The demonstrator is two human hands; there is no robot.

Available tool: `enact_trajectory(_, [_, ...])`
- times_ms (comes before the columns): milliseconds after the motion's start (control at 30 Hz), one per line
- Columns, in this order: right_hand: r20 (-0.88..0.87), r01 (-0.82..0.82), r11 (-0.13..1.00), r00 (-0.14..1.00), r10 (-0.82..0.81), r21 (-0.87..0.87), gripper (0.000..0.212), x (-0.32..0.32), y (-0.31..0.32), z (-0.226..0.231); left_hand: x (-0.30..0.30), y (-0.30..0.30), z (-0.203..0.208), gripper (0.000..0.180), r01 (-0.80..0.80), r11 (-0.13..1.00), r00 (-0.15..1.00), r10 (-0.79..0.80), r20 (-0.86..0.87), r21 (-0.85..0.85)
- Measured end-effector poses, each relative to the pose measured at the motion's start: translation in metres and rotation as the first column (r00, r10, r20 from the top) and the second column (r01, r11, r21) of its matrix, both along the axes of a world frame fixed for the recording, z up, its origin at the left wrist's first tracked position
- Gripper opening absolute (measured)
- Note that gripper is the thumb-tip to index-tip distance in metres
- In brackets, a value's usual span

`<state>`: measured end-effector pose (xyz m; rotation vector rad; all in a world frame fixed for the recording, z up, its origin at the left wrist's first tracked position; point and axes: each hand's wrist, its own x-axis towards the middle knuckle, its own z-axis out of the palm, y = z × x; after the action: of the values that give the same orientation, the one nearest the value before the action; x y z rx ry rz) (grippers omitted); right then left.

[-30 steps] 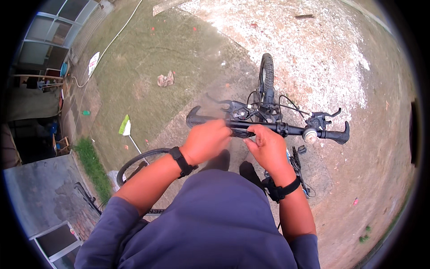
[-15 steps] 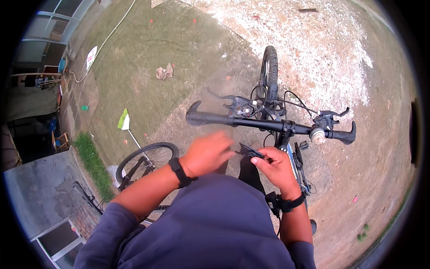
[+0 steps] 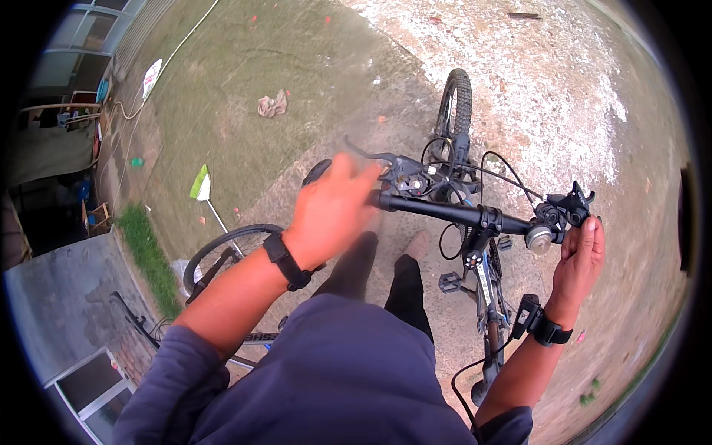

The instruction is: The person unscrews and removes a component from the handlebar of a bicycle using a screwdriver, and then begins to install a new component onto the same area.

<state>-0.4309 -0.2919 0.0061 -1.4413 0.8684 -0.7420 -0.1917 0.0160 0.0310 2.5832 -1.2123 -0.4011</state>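
A mountain bike stands before me, its black handlebar (image 3: 445, 213) running across from left to right. My left hand (image 3: 334, 196), slightly blurred, is closed round the left handlebar grip (image 3: 317, 172), whose outer end sticks out beyond it. Just ahead of that hand sits the left brake lever (image 3: 374, 155). At the bar's right end, my right hand (image 3: 584, 256) pinches a small black plastic piece (image 3: 576, 200) with a flared end, upright against the right brake and shifter. The right grip is mostly hidden behind this hand and piece. A round silver bell (image 3: 538, 239) is beside my right fingers.
The bike's front wheel (image 3: 454, 107) points away from me. Another bike's wheel (image 3: 233, 252) lies to my left, near a green-and-white broom (image 3: 201, 183). A crumpled cloth (image 3: 272, 104) rests on the ground. Grass (image 3: 148, 256) borders a grey slab (image 3: 63, 304).
My right hand has carried the black piece from before my body to the bar's right end. My left hand has moved forward onto the left grip. The handlebar has tilted slightly, right end nearer.
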Motion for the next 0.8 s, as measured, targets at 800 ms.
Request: enact_trajectory(800, [0.173,0.107,0.988,0.977,-0.125,0.107,0.030,0.022,0.006,-0.023,0.000,0.004,-0.009,0.039,0.103,0.990,0.993,-0.097,0.061,-0.092])
